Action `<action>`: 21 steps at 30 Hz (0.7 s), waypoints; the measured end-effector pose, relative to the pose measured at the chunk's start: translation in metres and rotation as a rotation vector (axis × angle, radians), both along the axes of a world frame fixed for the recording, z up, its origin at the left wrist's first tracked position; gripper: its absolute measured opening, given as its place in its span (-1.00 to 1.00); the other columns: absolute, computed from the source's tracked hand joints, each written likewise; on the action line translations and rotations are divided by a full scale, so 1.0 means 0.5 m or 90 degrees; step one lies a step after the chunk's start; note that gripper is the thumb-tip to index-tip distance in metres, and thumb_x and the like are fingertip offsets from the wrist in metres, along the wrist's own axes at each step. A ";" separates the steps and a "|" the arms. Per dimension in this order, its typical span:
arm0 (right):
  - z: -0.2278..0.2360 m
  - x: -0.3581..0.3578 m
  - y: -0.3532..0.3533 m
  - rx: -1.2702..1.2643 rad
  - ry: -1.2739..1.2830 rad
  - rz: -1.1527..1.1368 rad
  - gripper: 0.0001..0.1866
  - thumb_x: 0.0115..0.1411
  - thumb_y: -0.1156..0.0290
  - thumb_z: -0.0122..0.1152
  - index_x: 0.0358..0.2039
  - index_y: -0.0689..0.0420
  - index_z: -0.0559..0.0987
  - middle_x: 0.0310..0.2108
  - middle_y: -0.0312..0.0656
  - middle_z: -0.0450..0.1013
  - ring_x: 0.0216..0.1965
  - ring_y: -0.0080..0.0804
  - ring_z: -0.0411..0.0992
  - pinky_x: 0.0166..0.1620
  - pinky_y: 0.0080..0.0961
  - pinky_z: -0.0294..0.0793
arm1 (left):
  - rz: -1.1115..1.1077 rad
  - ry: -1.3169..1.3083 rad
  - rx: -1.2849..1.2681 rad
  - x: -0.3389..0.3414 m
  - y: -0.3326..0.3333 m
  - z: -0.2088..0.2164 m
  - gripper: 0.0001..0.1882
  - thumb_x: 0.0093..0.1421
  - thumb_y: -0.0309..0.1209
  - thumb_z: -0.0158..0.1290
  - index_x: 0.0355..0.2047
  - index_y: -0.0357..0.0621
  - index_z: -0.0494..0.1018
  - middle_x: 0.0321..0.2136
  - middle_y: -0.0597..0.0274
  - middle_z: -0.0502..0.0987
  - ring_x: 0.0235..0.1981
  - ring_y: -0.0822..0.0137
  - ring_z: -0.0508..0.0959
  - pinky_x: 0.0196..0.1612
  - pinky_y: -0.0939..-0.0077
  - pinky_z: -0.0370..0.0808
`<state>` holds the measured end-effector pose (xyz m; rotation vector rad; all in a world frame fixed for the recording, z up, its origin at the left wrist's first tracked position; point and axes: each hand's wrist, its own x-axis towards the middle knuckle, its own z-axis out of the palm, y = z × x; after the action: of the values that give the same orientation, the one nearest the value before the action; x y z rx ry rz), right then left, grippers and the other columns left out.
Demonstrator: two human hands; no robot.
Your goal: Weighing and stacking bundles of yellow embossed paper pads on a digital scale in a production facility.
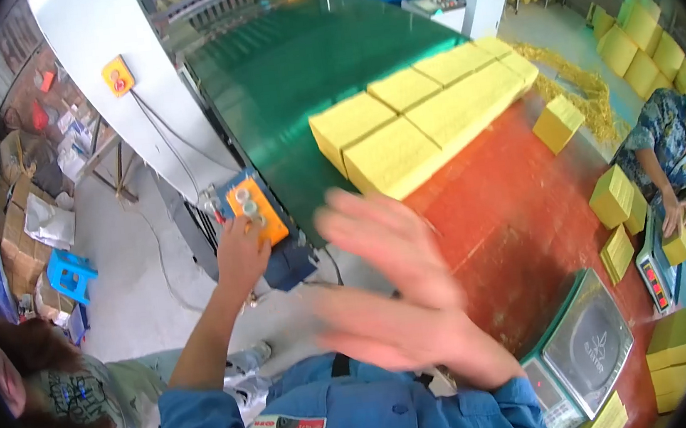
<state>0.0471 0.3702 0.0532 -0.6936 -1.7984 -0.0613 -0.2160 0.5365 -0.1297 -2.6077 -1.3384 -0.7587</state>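
My left hand reaches to an orange control box with round silver buttons. Its fingertips rest on the box beside the lower buttons, fingers apart and gripping nothing visible. Smeared by motion, my right hand hangs in front of my chest, its fingers stretched out and spread, with nothing seen in it. Beyond it, a row of yellow paper stacks lies across the seam of the green machine bed and the red tabletop. These stacks are apart from both hands.
A digital scale stands at the near right. At the far right, a masked co-worker handles a yellow block on another scale. Another person is close on my left. A white machine column and blue stool stand left.
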 end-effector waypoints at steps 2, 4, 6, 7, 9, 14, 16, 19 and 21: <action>-0.008 0.028 -0.017 0.015 0.327 0.242 -0.68 0.09 0.46 0.27 -0.12 0.24 0.55 -0.19 0.03 0.51 -0.27 0.03 0.51 -0.18 -0.05 0.54 | -0.009 -0.005 0.005 0.029 -0.007 0.010 -0.65 -0.02 -0.42 0.22 -0.19 -0.28 0.54 -0.18 0.04 0.47 -0.12 0.01 0.47 -0.01 0.17 0.45; 0.012 0.017 -0.030 0.111 0.539 0.506 -0.67 0.22 0.52 0.12 0.00 0.35 0.42 -0.45 -0.13 0.48 -0.63 -0.24 0.42 -0.40 -0.36 0.53 | -0.016 0.006 -0.003 0.023 -0.008 0.018 -0.66 -0.01 -0.42 0.21 -0.20 -0.28 0.54 -0.19 0.05 0.47 -0.11 0.01 0.47 -0.01 0.17 0.45; 0.008 0.029 -0.062 0.033 0.517 0.463 -0.67 0.23 0.55 0.12 0.01 0.34 0.44 -0.45 -0.14 0.48 -0.58 -0.27 0.43 -0.38 -0.39 0.52 | -0.018 0.020 0.008 0.034 0.000 0.038 -0.70 0.02 -0.45 0.18 -0.20 -0.26 0.55 -0.21 0.06 0.48 -0.12 0.01 0.49 -0.01 0.14 0.44; 0.007 0.040 -0.081 -0.039 0.490 0.439 -0.67 0.23 0.57 0.11 0.02 0.34 0.45 -0.45 -0.15 0.47 -0.54 -0.31 0.44 -0.36 -0.41 0.50 | -0.035 0.026 0.001 0.035 -0.003 0.036 -0.70 0.02 -0.45 0.18 -0.20 -0.26 0.55 -0.21 0.06 0.48 -0.12 0.01 0.49 -0.01 0.14 0.44; 0.001 0.067 -0.098 -0.175 0.428 0.410 -0.66 0.23 0.61 0.11 0.04 0.34 0.49 -0.44 -0.18 0.47 -0.46 -0.39 0.46 -0.32 -0.46 0.48 | -0.044 0.020 0.038 0.023 0.007 0.035 -0.72 0.03 -0.44 0.17 -0.21 -0.23 0.56 -0.24 0.06 0.48 -0.15 0.00 0.50 -0.06 0.10 0.45; -0.148 0.113 -0.129 -0.527 0.443 0.197 -0.62 0.29 0.62 0.09 0.12 0.26 0.52 -0.36 -0.22 0.50 -0.30 -0.53 0.46 -0.17 -0.53 0.46 | -0.059 0.037 0.014 0.034 0.035 0.040 -0.74 0.08 -0.40 0.17 -0.20 -0.20 0.57 -0.22 0.07 0.51 -0.14 -0.01 0.52 0.00 0.07 0.45; -0.239 0.100 -0.146 -0.595 0.517 0.140 -0.65 0.30 0.59 0.10 0.10 0.24 0.54 -0.33 -0.22 0.51 -0.29 -0.55 0.45 -0.15 -0.54 0.46 | 0.038 0.168 -0.104 0.067 0.031 0.088 -0.69 0.09 -0.37 0.21 -0.15 -0.20 0.56 -0.12 0.04 0.53 -0.06 -0.04 0.52 0.08 0.09 0.43; -0.317 0.060 -0.156 -0.731 0.628 0.116 -0.71 0.31 0.51 0.11 0.02 0.27 0.57 -0.34 -0.20 0.53 -0.27 -0.49 0.48 -0.13 -0.56 0.45 | -0.162 -0.030 0.036 0.194 0.057 0.124 -0.55 0.08 -0.33 0.27 -0.01 -0.21 0.52 0.04 -0.04 0.49 0.06 -0.08 0.48 0.11 0.10 0.42; -0.351 0.033 -0.141 -0.767 0.674 0.096 -0.73 0.34 0.44 0.13 0.01 0.23 0.58 -0.35 -0.27 0.51 -0.26 -0.55 0.45 -0.14 -0.57 0.46 | -0.275 -0.097 -0.012 0.301 0.062 0.162 -0.47 0.07 -0.36 0.29 0.07 -0.20 0.49 0.13 -0.08 0.45 0.13 -0.08 0.45 0.15 0.13 0.42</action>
<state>0.0636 0.2997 -0.1225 -1.0962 -0.6831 1.3301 -0.0655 0.5673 -0.0486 -2.9441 -0.8143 -1.0194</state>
